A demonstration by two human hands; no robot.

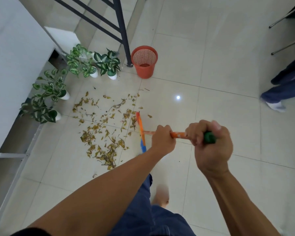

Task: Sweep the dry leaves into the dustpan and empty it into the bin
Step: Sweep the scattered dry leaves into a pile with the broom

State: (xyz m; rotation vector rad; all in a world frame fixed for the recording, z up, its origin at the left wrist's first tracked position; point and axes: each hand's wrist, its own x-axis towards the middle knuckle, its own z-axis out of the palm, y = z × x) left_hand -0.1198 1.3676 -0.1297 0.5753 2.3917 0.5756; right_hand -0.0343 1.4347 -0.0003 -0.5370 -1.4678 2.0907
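A pale tiled floor [211,65] fills the view, seen from above by a person standing on it. A white wall [10,57] runs beside the dry leaves, on the side away from the broom. A dark metal frame [121,28] stands beyond the leaves, its foot touching the floor just beside the bin. Four potted plants [49,87] with green-and-white leaves, in white pots, line the wall between it and the leaves. The orange mesh bin [144,62] stands upright beyond the leaves, well apart from them. The dry leaves [102,130], yellow-brown, lie scattered in a loose patch on the tiles. The broom [140,132], with an orange head and some blue bristles, rests its head at the edge of the leaves nearest the person. The right hand [209,145] is clenched around the green top end of the broom's orange handle. The left hand [163,138] is wrapped around the handle lower down, closer to the leaves. Another person's leg [283,87] in blue trousers stands far from the leaves.
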